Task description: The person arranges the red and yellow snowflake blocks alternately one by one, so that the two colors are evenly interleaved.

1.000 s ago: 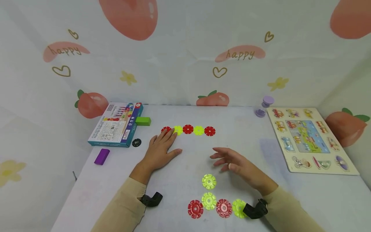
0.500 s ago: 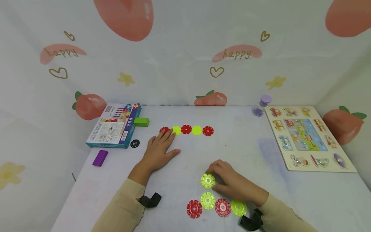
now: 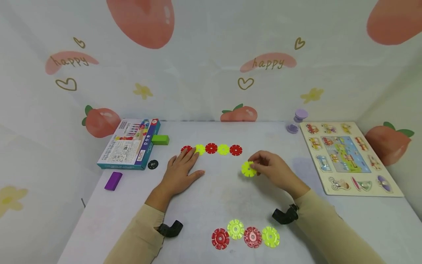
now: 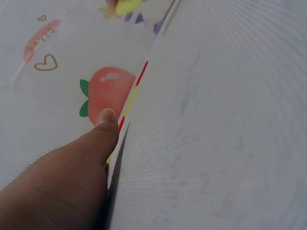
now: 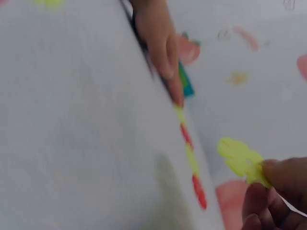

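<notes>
My right hand (image 3: 275,172) pinches a yellow notched snowflake disc (image 3: 248,169) between thumb and fingers, just above the table. In the right wrist view the same yellow disc (image 5: 240,158) appears tilted, its edge at the thumb. Ahead of it runs a side-by-side row of alternating red and yellow discs, ending on the right in a red disc (image 3: 235,150). My left hand (image 3: 179,174) lies flat on the table, fingers spread. Its fingertips rest over the leftmost red disc (image 3: 186,149) and the neighbouring yellow disc (image 3: 199,149), partly hiding both.
Closer to me lie two red discs (image 3: 220,239) and two yellow discs (image 3: 235,229). At the left are a box (image 3: 128,145), a green block (image 3: 160,140), a black round chip (image 3: 153,164) and a purple block (image 3: 113,181). An hourglass (image 3: 297,121) and puzzle board (image 3: 351,157) stand right.
My right hand has come down to the lone yellow disc in front, pinched it, and carried it up and right towards the row. The left hand stays in place.
</notes>
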Motion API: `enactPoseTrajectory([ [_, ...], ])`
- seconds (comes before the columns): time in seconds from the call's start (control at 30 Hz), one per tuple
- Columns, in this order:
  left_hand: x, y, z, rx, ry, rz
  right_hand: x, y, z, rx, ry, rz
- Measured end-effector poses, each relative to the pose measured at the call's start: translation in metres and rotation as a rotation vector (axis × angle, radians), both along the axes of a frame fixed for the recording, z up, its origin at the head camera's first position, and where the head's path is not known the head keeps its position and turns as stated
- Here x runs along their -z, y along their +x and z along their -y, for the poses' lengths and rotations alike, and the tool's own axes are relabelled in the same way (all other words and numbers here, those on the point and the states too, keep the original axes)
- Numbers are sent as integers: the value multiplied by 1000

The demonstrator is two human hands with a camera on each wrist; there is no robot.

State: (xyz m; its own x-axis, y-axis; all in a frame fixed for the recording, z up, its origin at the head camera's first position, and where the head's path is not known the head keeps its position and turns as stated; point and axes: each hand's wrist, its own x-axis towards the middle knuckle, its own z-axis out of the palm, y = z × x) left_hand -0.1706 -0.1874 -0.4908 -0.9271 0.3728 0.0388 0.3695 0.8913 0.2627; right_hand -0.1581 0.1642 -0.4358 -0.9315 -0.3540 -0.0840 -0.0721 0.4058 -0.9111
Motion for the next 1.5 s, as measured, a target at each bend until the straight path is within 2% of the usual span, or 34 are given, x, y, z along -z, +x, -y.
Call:
enactPoseTrajectory([
  [0.1, 2, 0, 1, 6, 4, -1, 9, -26, -4, 149, 22, 29],
  [0.17, 3, 0, 1, 10, 8, -5, 17, -40, -6, 213, 39, 55],
  [0.23, 3, 0, 1, 9, 8, -8, 22, -50, -6, 247, 61, 71],
  [0.3, 3, -1, 1, 6, 8, -12, 26, -55, -6, 252, 107, 47],
  [0.37, 3, -1, 1, 5, 9, -15, 27, -58, -5, 237, 193, -22],
  [0.43, 3, -1, 2, 6, 8, -15, 26, -56, -5, 182, 324, -126],
  [0.57, 2, -2, 2, 17, 9, -15, 19, -47, -5, -75, 588, -330],
  [0.63, 2, -2, 2, 16, 4, -16, 16, -41, -5, -210, 657, -375],
  [0.7, 1, -2, 2, 16, 2, -14, 15, -36, -5, -280, 709, -380],
  [0.8, 1, -2, 2, 16, 1, -8, 16, -31, -2, -293, 750, -374],
  [1.03, 2, -1, 2, 11, 0, -2, 22, -27, 13, -263, 832, -335],
  [1.3, 2, -1, 2, 10, -6, -9, 26, -25, 22, -240, 794, -286],
  [1.5, 0, -1, 2, -6, -6, -4, 25, -28, 30, -240, 818, -289],
])
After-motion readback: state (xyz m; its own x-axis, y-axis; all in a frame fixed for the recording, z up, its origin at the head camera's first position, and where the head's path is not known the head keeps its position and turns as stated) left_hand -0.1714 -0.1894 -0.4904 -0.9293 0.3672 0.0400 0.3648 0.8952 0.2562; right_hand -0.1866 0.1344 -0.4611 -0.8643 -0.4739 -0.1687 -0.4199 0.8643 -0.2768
